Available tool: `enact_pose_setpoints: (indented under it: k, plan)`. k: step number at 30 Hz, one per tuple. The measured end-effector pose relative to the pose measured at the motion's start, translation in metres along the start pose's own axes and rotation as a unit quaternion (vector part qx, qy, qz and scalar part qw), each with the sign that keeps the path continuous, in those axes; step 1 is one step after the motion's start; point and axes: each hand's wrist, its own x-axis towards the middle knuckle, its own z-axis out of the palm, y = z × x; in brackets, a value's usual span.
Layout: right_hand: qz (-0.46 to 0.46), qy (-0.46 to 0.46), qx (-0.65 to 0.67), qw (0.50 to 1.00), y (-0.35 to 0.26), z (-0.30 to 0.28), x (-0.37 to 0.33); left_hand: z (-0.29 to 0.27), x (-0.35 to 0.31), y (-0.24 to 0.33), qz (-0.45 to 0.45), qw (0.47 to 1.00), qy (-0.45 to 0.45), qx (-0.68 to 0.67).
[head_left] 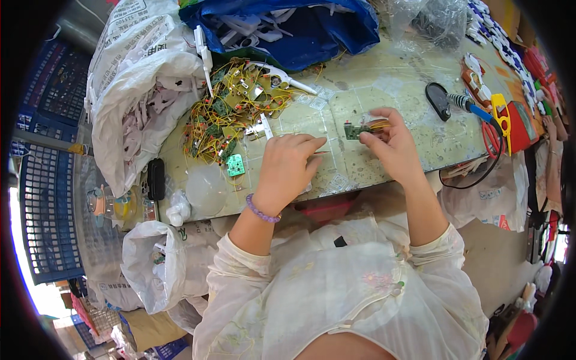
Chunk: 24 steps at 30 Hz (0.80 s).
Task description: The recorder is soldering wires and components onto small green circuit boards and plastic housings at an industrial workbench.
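Observation:
My right hand (pixel 393 144) pinches a small green circuit board (pixel 354 130) with yellow wires, held over the table just right of the middle. Across from it, my left hand (pixel 288 163) is curled with its fingers together, a purple bead bracelet on its wrist. A thin dark tip shows by its fingertips; what it grips is hidden. Beside its knuckles a white plastic part (pixel 260 128) shows, and I cannot tell if the hand touches it. To the left lies a pile of circuit boards (pixel 243 87) with yellow wires, and a bright green board (pixel 235 165) at its edge.
A white woven sack (pixel 138 72) of pale plastic parts stands at left. Behind the pile is a blue bag (pixel 300 36) of white parts. To the right are a black oval part (pixel 438 101), a blue-handled soldering iron (pixel 480 113) with a cable and a yellow tool (pixel 501 123).

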Motion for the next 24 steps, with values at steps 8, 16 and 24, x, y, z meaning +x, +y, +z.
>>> enact_pose_setpoints:
  k: [8, 16, 24]
  plan:
    - [0.016, -0.136, -0.144, 0.98, 0.004, 0.014, -0.003, -0.007, 0.001, 0.005, -0.056, 0.994, 0.013, -0.088]
    - [-0.246, -0.007, -0.421, 0.873, 0.005, 0.021, -0.002, -0.002, -0.006, -0.006, -0.048, 0.99, 0.049, -0.123]
    - [-0.309, -0.072, -0.294, 0.902, -0.009, 0.031, -0.014, 0.004, -0.007, -0.01, -0.037, 0.986, 0.047, -0.158]
